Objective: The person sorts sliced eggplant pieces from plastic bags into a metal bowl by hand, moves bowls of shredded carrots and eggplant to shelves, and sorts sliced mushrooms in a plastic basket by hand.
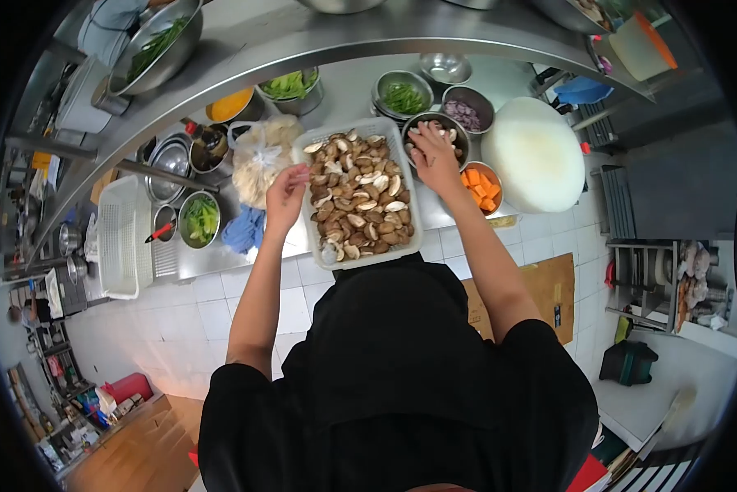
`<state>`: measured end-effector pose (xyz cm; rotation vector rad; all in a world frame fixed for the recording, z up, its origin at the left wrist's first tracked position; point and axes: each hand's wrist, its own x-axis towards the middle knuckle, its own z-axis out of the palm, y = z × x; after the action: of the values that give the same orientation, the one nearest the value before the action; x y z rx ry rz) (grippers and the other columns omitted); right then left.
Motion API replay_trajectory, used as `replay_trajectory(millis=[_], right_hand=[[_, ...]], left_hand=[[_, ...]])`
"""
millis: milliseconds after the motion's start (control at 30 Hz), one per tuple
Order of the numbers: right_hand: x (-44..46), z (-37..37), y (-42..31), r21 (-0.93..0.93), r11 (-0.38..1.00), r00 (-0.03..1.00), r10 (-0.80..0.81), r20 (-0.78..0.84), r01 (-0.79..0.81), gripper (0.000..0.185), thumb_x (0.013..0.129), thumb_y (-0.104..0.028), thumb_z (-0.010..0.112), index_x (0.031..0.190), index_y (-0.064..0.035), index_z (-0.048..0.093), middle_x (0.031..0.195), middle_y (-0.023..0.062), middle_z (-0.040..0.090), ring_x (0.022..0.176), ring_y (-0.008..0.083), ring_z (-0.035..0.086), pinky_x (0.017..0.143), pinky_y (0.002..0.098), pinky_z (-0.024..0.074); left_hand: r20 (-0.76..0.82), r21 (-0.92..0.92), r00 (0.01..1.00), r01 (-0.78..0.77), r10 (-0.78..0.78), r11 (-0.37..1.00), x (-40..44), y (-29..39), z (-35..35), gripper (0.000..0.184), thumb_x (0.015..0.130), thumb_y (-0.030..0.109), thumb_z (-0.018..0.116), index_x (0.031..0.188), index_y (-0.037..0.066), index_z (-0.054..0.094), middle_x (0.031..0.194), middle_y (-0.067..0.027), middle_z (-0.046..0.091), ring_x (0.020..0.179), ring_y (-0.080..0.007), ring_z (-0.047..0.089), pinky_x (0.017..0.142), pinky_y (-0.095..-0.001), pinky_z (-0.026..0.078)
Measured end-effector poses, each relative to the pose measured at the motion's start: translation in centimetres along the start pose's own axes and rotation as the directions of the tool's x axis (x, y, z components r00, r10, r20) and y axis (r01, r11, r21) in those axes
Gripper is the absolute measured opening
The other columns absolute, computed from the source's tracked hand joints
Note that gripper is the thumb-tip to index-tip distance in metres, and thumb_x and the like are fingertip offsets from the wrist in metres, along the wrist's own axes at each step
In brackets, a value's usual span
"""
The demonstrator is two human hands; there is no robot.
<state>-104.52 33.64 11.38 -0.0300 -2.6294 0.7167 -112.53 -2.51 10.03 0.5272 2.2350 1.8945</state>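
A white plastic basket (417, 215) full of cut brown mushrooms (356, 197) stands at the counter's front edge, close to my body. My left hand (288, 195) is at the basket's left rim, its fingers bent; whether they grip the rim is unclear. Over a metal bowl (465, 148) at the basket's upper right, my right hand (435, 156) reaches in with its fingers spread, touching pale mushroom pieces. Just below that bowl is a bowl of orange cubes (481, 187). Chopped purple onion (463, 113) fills another bowl behind it.
A thick round white board (534, 156) lies at the right. Left of the basket are a tied plastic bag (260, 164), a blue cloth (244, 230) and a bowl of greens (200, 220). A steel shelf (327, 45) crosses above the counter.
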Motion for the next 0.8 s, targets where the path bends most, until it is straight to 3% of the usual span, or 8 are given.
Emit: replay_trajectory(millis=[67, 133, 167, 200, 267, 367, 567, 800], right_hand=[[-0.1, -1.7, -3.1, 0.006, 0.995, 0.995, -0.101, -0.008, 0.101, 0.036, 0.094, -0.018, 0.066, 0.129, -0.0099, 0.067, 0.143, 0.0186, 0.057, 0.139, 0.0405, 0.046, 0.118, 0.0542, 0.0314], [-1.8, -1.4, -5.9, 0.304, 0.950, 0.966, -0.136, 0.219, 0.065, 0.056, 0.085, -0.033, 0.078, 0.136, -0.0137, 0.062, 0.149, 0.0189, 0.051, 0.141, 0.0411, 0.044, 0.113, 0.0504, 0.0399], [-2.7, -2.3, -8.6, 0.246, 0.965, 0.926, -0.174, 0.335, 0.092, 0.070, 0.080, -0.039, 0.082, 0.141, -0.0155, 0.057, 0.154, 0.0199, 0.044, 0.143, 0.0428, 0.040, 0.114, 0.0503, 0.0394], [-3.3, -3.0, -11.4, 0.189, 0.974, 0.872, -0.199, 0.447, 0.125, 0.085, 0.075, -0.044, 0.085, 0.147, -0.0173, 0.051, 0.159, 0.0209, 0.036, 0.145, 0.0444, 0.036, 0.114, 0.0502, 0.0389], [-4.0, -2.1, -13.4, 0.039, 0.987, 0.811, -0.150, 0.565, 0.155, 0.096, 0.070, -0.048, 0.087, 0.152, -0.0205, 0.045, 0.162, 0.0210, 0.029, 0.147, 0.0460, 0.031, 0.115, 0.0545, 0.0367], [-3.9, -0.1, -13.4, -0.136, 0.967, 0.742, -0.072, 0.666, 0.215, 0.109, 0.064, -0.051, 0.089, 0.157, -0.0276, 0.037, 0.166, 0.0208, 0.021, 0.149, 0.0481, 0.026, 0.113, 0.0631, 0.0339], [-4.2, 0.3, -11.8, -0.100, 0.971, 0.828, -0.130, 0.546, 0.219, 0.093, 0.067, -0.058, 0.082, 0.150, -0.0309, 0.049, 0.145, 0.0203, 0.044, 0.137, 0.0366, 0.042, 0.098, 0.0558, 0.0409], [-5.3, 1.6, -12.4, -0.165, 0.950, 0.853, -0.153, 0.499, 0.267, 0.095, 0.068, -0.053, 0.082, 0.153, -0.0322, 0.045, 0.147, 0.0222, 0.042, 0.135, 0.0422, 0.042, 0.099, 0.0558, 0.0434]], left_hand=[[0.035, 0.022, 0.998, 0.043, -0.044, 0.999, -2.4, 1.5, -1.2, 0.037, 0.093, -0.005, 0.053, 0.128, 0.003, 0.063, 0.120, -0.0091, 0.070, 0.106, -0.0185, 0.068, 0.089, -0.0304, 0.053], [0.129, 0.146, 0.978, 0.142, -0.161, 0.979, -4.5, 3.8, -1.0, 0.033, 0.094, -0.002, 0.058, 0.126, 0.002, 0.064, 0.126, -0.0111, 0.067, 0.107, -0.0174, 0.067, 0.090, -0.0301, 0.053], [0.263, 0.120, 0.957, 0.090, -0.119, 0.989, -5.0, 3.3, -1.2, 0.049, 0.091, 0.011, 0.071, 0.138, 0.004, 0.057, 0.142, -0.0201, 0.056, 0.125, -0.0294, 0.060, 0.103, -0.0394, 0.049], [0.261, 0.118, 0.958, 0.091, -0.119, 0.989, -5.5, 4.0, -0.7, 0.049, 0.091, 0.011, 0.071, 0.138, 0.004, 0.057, 0.142, -0.0201, 0.056, 0.125, -0.0294, 0.060, 0.103, -0.0394, 0.049], [0.417, 0.487, 0.903, -0.313, 0.098, 0.815, -6.0, 6.3, 1.8, 0.089, 0.081, 0.033, 0.084, 0.154, 0.009, 0.039, 0.158, -0.0246, 0.034, 0.146, -0.0431, 0.035, 0.116, -0.0507, 0.036], [0.504, 0.710, 0.863, -0.396, -0.028, 0.582, -6.0, 6.3, 4.4, 0.126, 0.065, 0.052, 0.090, 0.162, 0.014, 0.020, 0.165, -0.0230, 0.018, 0.153, -0.0489, 0.010, 0.122, -0.0562, 0.024], [0.441, 0.683, 0.897, -0.362, 0.037, 0.634, -3.4, 4.9, 5.0, 0.131, 0.056, 0.053, 0.093, 0.160, 0.014, 0.025, 0.162, -0.0203, 0.024, 0.150, -0.0432, 0.021, 0.118, -0.0552, 0.032], [0.539, 0.588, 0.836, -0.459, 0.100, 0.666, -2.2, 3.8, 3.4, 0.114, 0.059, 0.029, 0.093, 0.156, 0.016, 0.035, 0.151, -0.0165, 0.038, 0.138, -0.0420, 0.035, 0.115, -0.0490, 0.039]])
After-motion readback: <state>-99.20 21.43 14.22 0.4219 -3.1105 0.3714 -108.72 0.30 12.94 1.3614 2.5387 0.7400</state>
